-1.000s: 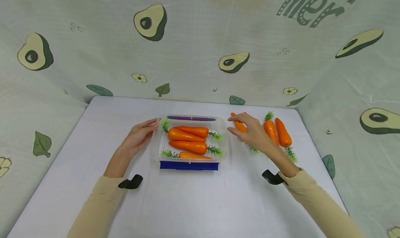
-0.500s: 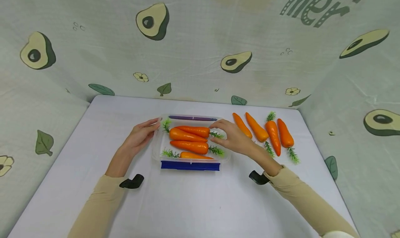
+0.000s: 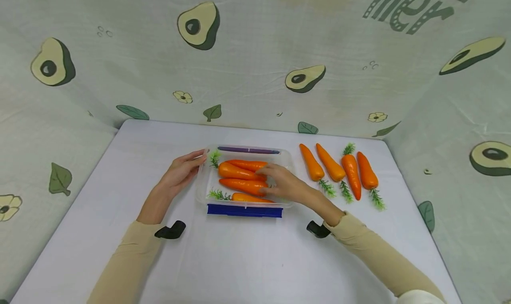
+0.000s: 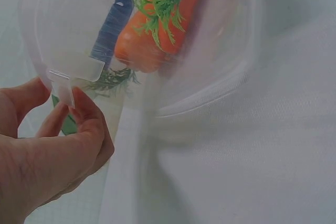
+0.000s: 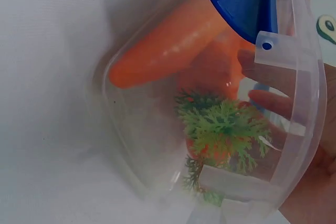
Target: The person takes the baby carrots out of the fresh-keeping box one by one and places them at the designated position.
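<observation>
A clear plastic food container (image 3: 202, 193) with blue clips (image 3: 244, 211) lies on the table, holding several orange carrots with green tops, among them one carrot (image 3: 241, 186) near its middle. My left hand (image 3: 177, 175) pinches the container's left end; in the left wrist view its thumb and fingers close on a clear tab (image 4: 65, 90). My right hand (image 3: 285, 184) reaches into the container from the right, fingers spread over the carrots' right ends. Through the wall in the right wrist view, its fingers (image 5: 270, 100) look fairly straight beside the green tops (image 5: 231, 124). Contact with a carrot is unclear.
To the right of the container lie several more carrots (image 3: 330, 163), side by side on the white table (image 3: 239, 259). A cloth (image 3: 255, 51) printed with avocados hangs behind the table and along both sides.
My right hand has moved left from the carrots on the table, over the container's right edge, and into the container. The left hand keeps its hold; the view has shifted slightly.
</observation>
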The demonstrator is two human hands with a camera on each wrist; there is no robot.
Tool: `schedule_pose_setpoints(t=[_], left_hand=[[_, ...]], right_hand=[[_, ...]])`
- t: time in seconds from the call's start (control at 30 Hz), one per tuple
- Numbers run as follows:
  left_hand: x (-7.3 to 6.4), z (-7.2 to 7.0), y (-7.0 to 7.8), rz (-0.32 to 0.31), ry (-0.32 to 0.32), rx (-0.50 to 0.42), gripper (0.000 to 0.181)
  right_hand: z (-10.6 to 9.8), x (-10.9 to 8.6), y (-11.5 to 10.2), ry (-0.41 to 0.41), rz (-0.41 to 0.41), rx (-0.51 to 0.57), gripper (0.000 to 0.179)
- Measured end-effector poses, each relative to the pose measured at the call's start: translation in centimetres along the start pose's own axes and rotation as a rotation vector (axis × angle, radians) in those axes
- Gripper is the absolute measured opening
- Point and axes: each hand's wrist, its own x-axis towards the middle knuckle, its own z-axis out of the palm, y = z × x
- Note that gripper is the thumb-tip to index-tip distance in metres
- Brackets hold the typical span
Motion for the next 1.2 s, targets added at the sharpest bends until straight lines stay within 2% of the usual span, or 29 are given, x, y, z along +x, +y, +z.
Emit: schedule_pose_setpoints(t=[0.27, 0.43, 0.6, 0.77, 1.2], left_hand=[[0.1, 0.0, 0.0, -0.001, 0.010, -0.008, 0.059], [0.0, -0.1, 0.0, 0.007, 0.004, -0.005, 0.059], [0.1, 0.0, 0.0, 0.009, 0.003, -0.018, 0.058], [0.1, -0.1, -0.1, 0.012, -0.006, -0.023, 0.060], [-0.1, -0.1, 0.1, -0.001, -0.010, -0.013, 0.062]], right_hand=[[0.8, 0.5, -0.5, -0.074, 0.051, -0.081, 0.044], [1.2, 0.8, -0.6, -0.065, 0.037, -0.136, 0.045], [1.2, 0.8, -0.9, -0.043, 0.030, -0.118, 0.044], [0.2, 0.5, -1.5, 0.010, 0.014, -0.076, 0.045], [-3.1, -1.1, -2.8, 0.179, -0.003, -0.069, 0.050]])
